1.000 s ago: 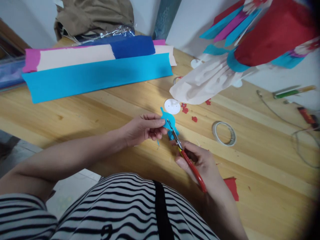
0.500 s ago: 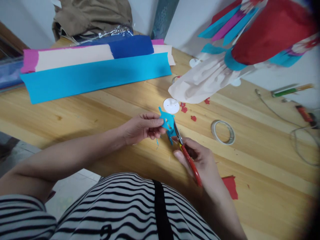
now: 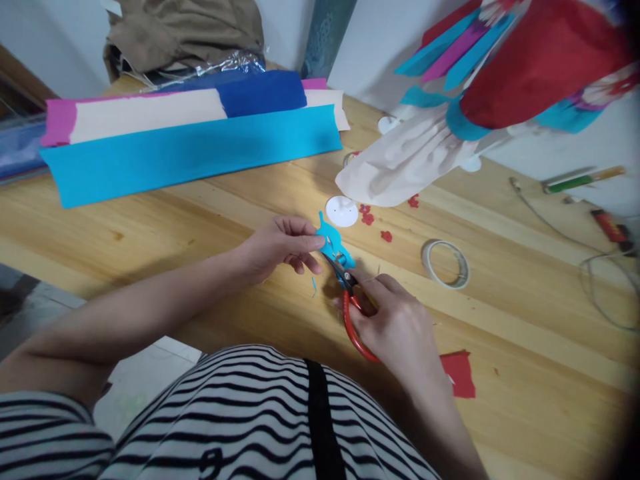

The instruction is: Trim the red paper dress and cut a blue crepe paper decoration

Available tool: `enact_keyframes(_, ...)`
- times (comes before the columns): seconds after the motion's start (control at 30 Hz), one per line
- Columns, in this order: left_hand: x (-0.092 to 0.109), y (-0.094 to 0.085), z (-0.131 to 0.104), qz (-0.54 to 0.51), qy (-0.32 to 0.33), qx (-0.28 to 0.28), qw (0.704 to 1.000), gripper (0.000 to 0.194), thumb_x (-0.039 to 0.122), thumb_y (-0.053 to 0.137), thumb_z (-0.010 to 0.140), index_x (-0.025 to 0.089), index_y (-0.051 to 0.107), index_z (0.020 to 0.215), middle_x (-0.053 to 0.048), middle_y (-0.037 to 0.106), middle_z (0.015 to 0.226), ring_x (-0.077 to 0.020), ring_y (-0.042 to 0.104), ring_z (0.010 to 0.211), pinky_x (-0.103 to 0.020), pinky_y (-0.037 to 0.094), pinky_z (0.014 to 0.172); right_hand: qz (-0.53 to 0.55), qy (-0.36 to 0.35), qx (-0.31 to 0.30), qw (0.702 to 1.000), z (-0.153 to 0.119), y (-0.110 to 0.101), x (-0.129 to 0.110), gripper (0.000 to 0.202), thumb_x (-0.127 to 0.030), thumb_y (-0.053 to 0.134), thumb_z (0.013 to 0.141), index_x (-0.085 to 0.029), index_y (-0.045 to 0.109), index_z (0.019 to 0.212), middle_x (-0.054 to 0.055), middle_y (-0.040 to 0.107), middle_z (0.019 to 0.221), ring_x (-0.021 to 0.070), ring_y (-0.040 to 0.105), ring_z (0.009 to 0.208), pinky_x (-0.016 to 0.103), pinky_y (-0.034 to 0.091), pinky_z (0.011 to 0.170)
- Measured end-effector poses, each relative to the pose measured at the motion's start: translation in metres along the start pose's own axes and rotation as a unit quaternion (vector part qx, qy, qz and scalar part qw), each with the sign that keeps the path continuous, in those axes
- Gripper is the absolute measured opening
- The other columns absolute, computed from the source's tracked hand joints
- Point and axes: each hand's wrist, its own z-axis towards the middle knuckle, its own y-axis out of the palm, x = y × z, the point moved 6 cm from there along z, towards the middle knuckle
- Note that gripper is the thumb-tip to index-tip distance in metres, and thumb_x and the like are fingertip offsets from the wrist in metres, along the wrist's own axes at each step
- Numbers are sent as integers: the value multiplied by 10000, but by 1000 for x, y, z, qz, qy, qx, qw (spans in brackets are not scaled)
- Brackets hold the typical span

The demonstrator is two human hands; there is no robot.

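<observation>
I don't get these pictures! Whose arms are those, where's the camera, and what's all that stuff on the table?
There's no machine here, just somebody in a striped shirt working bare-handed. The camera is worn on that person's head and looks forward and down, so you see the arms stretch away from you. The left hand pinches a blue piece. The right hand holds scissors with red handles, and their blades are at that piece. On the wooden table lie a white disc, little red bits, a roll of tape and a red scrap. Farther back is a long blue sheet.
</observation>
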Motion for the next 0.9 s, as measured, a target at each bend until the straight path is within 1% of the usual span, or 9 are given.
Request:
enact_keyframes(0.13,13,-10,-2,40,66,87,993,170,174,800,770,138,661,678,6,677,603,-103,694,567,-162,456,510,-2,5,25,1000,0,-5,2,411,-455,698,929,-195,816,1225,99,749,860,246,707,647,322,475,529)
enact_keyframes(0.2,18,-14,-3,36,92,114,988,183,197,805,768,141,656,679,11,669,601,-96,681,561,-165,452,520,40,11,17,999,0,-7,3,421,-488,703,929,-190,814,1205,106,755,875,243,696,643,339,494,542)
enact_keyframes(0.3,19,-13,-3,17,95,98,990,231,247,858,711,145,653,677,17,648,583,-107,679,548,-177,448,510,176,17,-47,983,-1,-3,2,377,-512,710,935,-201,808,1123,78,762,845,222,684,637,346,540,579)
enact_keyframes(0.37,18,-10,-3,-3,91,71,993,287,274,909,650,143,655,679,19,649,588,-112,685,548,-174,452,503,237,22,-66,969,-1,-2,1,349,-516,714,936,-211,797,1084,58,761,820,214,679,634,342,553,588)
enact_keyframes(0.43,17,-7,-4,-31,93,56,994,338,294,941,607,145,648,685,20,656,593,-110,685,541,-168,454,493,225,24,-41,973,1,-4,3,348,-513,717,932,-207,789,1083,70,769,841,224,679,649,356,555,603)
enact_keyframes(0.53,18,-6,-5,-56,100,49,992,355,306,938,615,154,626,687,22,662,601,-101,671,519,-163,444,474,163,15,-17,986,3,-4,4,364,-494,702,940,-183,792,1104,107,774,888,237,677,655,380,549,620)
enact_keyframes(0.7,13,0,-4,13,57,-2,998,323,322,907,655,149,634,669,-18,686,599,-120,679,524,-173,429,463,117,-3,-13,993,2,-1,2,380,-446,721,926,-164,799,1168,118,760,896,236,674,628,369,516,586)
enact_keyframes(0.77,13,-2,-3,36,57,9,998,318,310,906,646,147,634,656,-20,683,604,-122,688,544,-174,436,475,116,-3,-8,993,2,-2,2,372,-452,723,920,-175,806,1154,116,760,893,241,680,637,367,515,584)
enact_keyframes(0.9,19,-9,-3,16,106,65,992,324,325,922,623,145,654,663,10,646,566,-87,622,501,-172,410,468,175,25,-10,984,4,-7,7,342,-493,720,926,-201,806,1083,102,774,879,237,679,657,373,544,611)
